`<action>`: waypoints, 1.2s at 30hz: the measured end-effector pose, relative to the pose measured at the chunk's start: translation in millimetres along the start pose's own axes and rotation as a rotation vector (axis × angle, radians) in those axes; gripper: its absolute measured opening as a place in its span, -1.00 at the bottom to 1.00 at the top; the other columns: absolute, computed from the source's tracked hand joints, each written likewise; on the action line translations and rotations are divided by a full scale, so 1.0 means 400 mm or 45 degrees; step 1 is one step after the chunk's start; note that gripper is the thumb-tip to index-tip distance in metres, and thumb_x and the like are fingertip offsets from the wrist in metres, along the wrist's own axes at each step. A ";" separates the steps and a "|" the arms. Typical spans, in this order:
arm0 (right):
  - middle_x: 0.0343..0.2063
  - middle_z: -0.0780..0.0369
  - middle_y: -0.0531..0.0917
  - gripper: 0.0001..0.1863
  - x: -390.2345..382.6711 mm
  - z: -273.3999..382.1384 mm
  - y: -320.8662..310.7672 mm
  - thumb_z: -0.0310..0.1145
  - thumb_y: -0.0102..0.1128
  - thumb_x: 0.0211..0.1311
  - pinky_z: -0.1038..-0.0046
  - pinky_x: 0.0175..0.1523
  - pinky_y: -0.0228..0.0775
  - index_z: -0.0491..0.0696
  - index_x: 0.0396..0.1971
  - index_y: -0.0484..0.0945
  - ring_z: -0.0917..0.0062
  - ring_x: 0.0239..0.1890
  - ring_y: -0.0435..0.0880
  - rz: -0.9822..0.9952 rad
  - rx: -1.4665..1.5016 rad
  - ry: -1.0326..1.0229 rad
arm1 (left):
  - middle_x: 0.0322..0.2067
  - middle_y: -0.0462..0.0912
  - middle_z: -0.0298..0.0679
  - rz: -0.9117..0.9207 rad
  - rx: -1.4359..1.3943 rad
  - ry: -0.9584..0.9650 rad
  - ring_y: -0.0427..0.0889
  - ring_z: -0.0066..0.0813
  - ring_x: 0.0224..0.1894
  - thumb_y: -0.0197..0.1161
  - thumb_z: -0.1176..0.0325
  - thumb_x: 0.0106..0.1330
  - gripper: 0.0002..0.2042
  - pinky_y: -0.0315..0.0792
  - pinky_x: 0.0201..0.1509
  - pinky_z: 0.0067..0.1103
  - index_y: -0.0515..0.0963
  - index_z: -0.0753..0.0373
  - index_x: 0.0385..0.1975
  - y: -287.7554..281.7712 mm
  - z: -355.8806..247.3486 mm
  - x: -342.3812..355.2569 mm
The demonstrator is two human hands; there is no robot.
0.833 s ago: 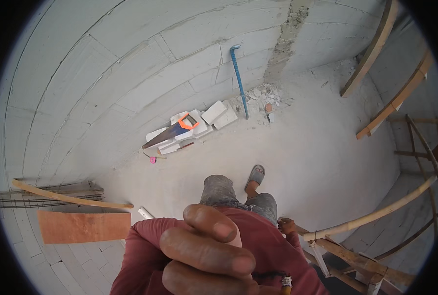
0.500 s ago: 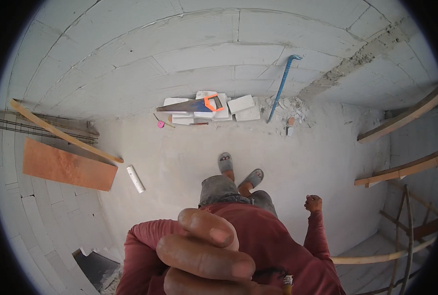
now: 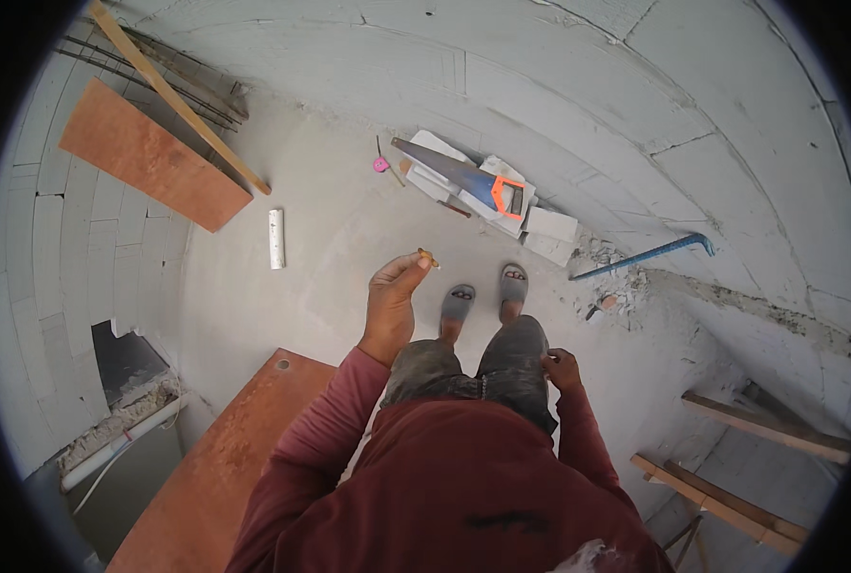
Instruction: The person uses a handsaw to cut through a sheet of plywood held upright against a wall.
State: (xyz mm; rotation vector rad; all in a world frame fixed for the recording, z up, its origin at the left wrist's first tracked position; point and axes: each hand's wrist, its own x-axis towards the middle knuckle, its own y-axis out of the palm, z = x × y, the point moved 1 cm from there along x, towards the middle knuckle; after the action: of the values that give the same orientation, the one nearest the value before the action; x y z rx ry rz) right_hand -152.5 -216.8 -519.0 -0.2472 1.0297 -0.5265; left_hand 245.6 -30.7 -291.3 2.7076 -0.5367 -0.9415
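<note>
My left hand (image 3: 392, 301) is raised in front of my left thigh, thumb and fingers pinched. Between the fingertips is a short cigarette (image 3: 429, 259), brownish with a pale end. My right hand (image 3: 562, 369) hangs beside my right thigh, close to the grey trousers (image 3: 511, 368). Its fingers are curled in, and whatever may be inside them is hidden. Both arms wear dark red sleeves. My feet stand on the pale floor in grey sandals (image 3: 458, 303).
A handsaw (image 3: 454, 175) with an orange handle lies on white blocks (image 3: 551, 225) along the wall. Nearby are a pink tape measure (image 3: 380, 164) and a blue pry bar (image 3: 645, 254) beside rubble. Reddish boards (image 3: 153, 158), a white tube (image 3: 276, 239) and wooden beams (image 3: 769, 430) are around me.
My left hand has moved from close to the camera down and away, with the cigarette still pinched. My right hand has come in beside my thigh. The view has turned.
</note>
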 end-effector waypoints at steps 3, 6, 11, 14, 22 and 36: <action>-0.12 -0.02 0.82 -0.44 0.199 0.077 -0.047 -0.04 0.45 0.26 0.25 0.09 0.66 -0.23 0.04 0.74 0.22 -0.08 0.85 0.200 -0.116 0.005 | -0.19 0.80 -0.30 -0.346 0.330 0.126 0.65 -0.60 -0.04 0.49 0.40 0.40 -0.87 0.45 0.26 -0.55 0.76 0.28 -0.16 -0.125 0.068 0.034; -0.43 0.11 0.78 -0.59 0.472 0.056 -0.031 -0.16 0.46 0.34 0.46 -0.42 0.59 -0.26 -0.11 0.70 0.51 -0.54 0.73 0.295 -0.243 -0.227 | -0.28 0.79 -0.27 -0.683 0.500 0.078 0.67 -0.60 -0.22 0.46 0.47 0.38 -0.93 0.53 0.04 -0.58 0.73 0.32 -0.25 -0.352 0.224 -0.044; -0.15 -0.10 0.82 -0.29 0.866 0.299 0.011 0.04 0.46 0.27 0.25 0.02 0.67 -0.31 0.14 0.66 0.23 -0.20 0.87 0.344 -0.249 0.062 | -0.46 0.58 -0.49 -1.370 0.556 -0.458 0.41 -0.71 -0.43 0.44 0.47 0.33 -0.88 0.25 -0.27 -0.61 0.69 0.28 -0.47 -0.491 0.377 -0.409; 0.19 -0.17 0.69 -0.14 1.085 0.359 0.057 0.13 0.52 0.18 0.19 0.44 0.43 -0.32 0.22 0.62 0.04 0.32 0.65 0.129 -0.360 -0.034 | -0.46 0.58 -0.50 -1.459 0.422 -0.508 0.40 -0.70 -0.42 0.43 0.45 0.34 -0.87 0.24 -0.26 -0.61 0.69 0.27 -0.46 -0.431 0.438 -0.423; -0.11 -0.05 0.81 -0.35 1.287 0.460 0.121 -0.19 0.56 0.09 0.20 -0.01 0.65 -0.36 0.06 0.61 0.08 -0.17 0.84 -0.190 -0.442 -0.012 | -0.42 0.65 -0.53 -1.081 0.018 -0.496 0.32 -0.79 -0.41 0.46 0.37 0.40 -0.91 0.20 -0.25 -0.67 0.74 0.18 -0.35 -0.170 0.469 -0.076; -0.38 0.11 0.59 -0.82 0.529 0.722 0.168 -0.72 0.06 0.10 0.11 -0.08 0.63 -0.11 -0.34 0.44 0.23 -0.34 0.66 0.727 1.387 0.270 | 0.36 0.59 -0.02 -0.310 -0.088 -0.220 0.38 -0.29 0.53 0.37 0.02 0.51 -0.28 0.24 0.57 -0.41 0.42 0.52 0.42 0.118 0.151 0.549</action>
State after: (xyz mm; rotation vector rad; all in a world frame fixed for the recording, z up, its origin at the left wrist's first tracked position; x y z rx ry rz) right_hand 203.0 -284.4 -561.5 1.0555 0.8321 -0.5207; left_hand 354.4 -168.7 -443.5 2.6862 -0.2010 -1.2389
